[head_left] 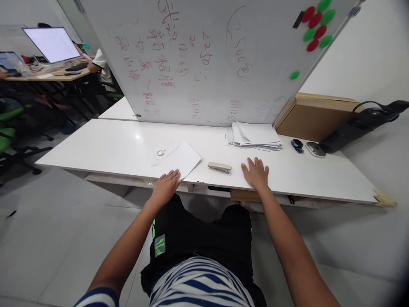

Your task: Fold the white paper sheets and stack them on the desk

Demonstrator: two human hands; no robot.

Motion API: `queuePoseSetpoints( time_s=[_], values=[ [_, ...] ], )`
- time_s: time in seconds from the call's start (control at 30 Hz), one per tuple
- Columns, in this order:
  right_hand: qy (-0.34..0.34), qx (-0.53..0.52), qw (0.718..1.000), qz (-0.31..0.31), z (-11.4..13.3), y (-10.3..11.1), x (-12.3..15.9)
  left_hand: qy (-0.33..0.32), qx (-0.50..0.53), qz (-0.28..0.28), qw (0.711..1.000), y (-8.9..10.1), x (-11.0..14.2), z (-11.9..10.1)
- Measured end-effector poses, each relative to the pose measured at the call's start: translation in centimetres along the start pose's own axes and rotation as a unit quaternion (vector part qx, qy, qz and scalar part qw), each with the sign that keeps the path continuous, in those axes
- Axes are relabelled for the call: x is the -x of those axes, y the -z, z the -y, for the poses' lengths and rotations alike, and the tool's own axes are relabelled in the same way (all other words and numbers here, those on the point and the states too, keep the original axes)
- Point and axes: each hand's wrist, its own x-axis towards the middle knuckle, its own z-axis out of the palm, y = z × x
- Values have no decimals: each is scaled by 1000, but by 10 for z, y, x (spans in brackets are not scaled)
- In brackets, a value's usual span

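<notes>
My left hand (166, 186) lies flat at the front edge of the white desk, its fingertips on the near corner of a white sheet of paper (182, 160). On the bare desk top rests my right hand (256, 174), palm down with the fingers spread, holding nothing. Between the two hands sits a beige stapler (220, 166), closer to the right one and touched by neither. A small, round, pale object (160, 152) lies left of the sheet; its kind is unclear. Behind the stapler and to the right is a stack of papers (254, 135).
A whiteboard (204, 64) with red writing and round magnets stands along the desk's back. At right are a cardboard box (315, 117), a black bottle (354, 125), a computer mouse (315, 149) and a dark watch-like item (297, 145). Another person (102, 66) sits far left.
</notes>
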Motion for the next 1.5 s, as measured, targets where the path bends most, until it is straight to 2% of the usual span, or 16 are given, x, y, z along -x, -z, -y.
queuePoseSetpoints(
  time_s=[0.13,0.23,0.33,0.47,0.63,0.73,0.8,0.83,0.9,0.93,1.0,1.07,1.17,1.3,1.4,1.5],
  values=[
    [2,-16,1000,6,1,1,0,35,124,-38,991,8,-2,-1],
    [4,-24,1000,1,0,2,0,86,255,-108,957,13,-10,-7],
    [4,-27,1000,-3,0,2,0,177,365,-145,903,16,-19,-13],
    [10,-30,999,-1,-1,3,2,274,491,-164,811,17,-27,-13],
    [10,-43,999,-6,-2,2,1,297,603,-241,700,22,-31,-6],
    [8,-70,997,-30,-1,5,3,281,621,-290,672,34,-24,-13],
    [12,-112,990,-89,4,11,13,267,612,-304,680,43,-15,-24],
    [21,-142,981,-129,8,17,22,257,598,-302,696,47,-9,-31],
    [62,-213,953,-206,22,31,47,226,544,-283,757,55,4,-45],
    [103,-255,936,-219,31,40,61,198,505,-269,796,58,10,-52],
    [198,-334,901,-192,50,59,89,110,422,-235,869,64,19,-64],
    [263,-386,873,-141,67,74,111,-7,359,-194,913,70,23,-73],
    [273,-431,857,-70,79,83,126,-124,300,-147,934,77,24,-81],
    [238,-489,839,-16,75,71,125,-163,264,-134,941,81,24,-83],
    [238,-492,835,-64,68,60,127,-169,262,-139,940,80,25,-81],
    [257,-452,846,-117,60,58,135,-157,261,-151,940,78,25,-78]
  ],
)
